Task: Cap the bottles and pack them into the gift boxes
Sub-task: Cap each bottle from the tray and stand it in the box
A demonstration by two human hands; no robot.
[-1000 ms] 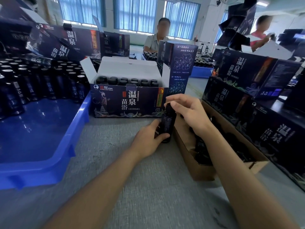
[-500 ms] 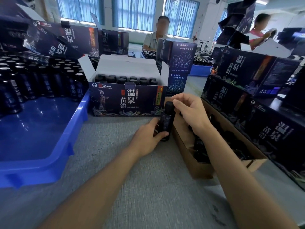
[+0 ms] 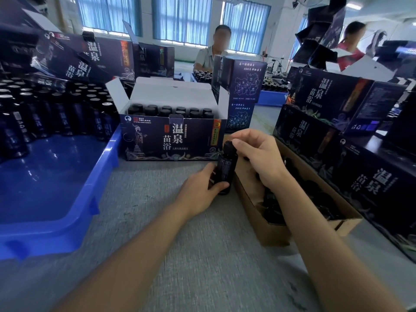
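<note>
— Black bottle [image 3: 225,172] stands on the table [image 3: 157,221] before the box [image 3: 171,140]; left hand [image 3: 198,194] grips it, right hand [image 3: 258,154] pinches the cap [image 3: 229,147].
— Seated crooked, that cap may cross-thread and leak.

Bright, even daylight from the tall blue-curtained windows [image 3: 182,19] at the back. Pale glare streaks on the glossy blue plastic tray [image 3: 51,181] at the tabletop's left edge, small glints on the dark glass bottles [image 3: 58,113] standing in it. Only soft, faint shadows on the grey tabletop [image 3: 213,266]. Straight lines bowed toward the corners. Motion blur on the red-shirted person [image 3: 352,41] far right; bare forearms [image 3: 112,278] softened along the bottom edge.
</note>
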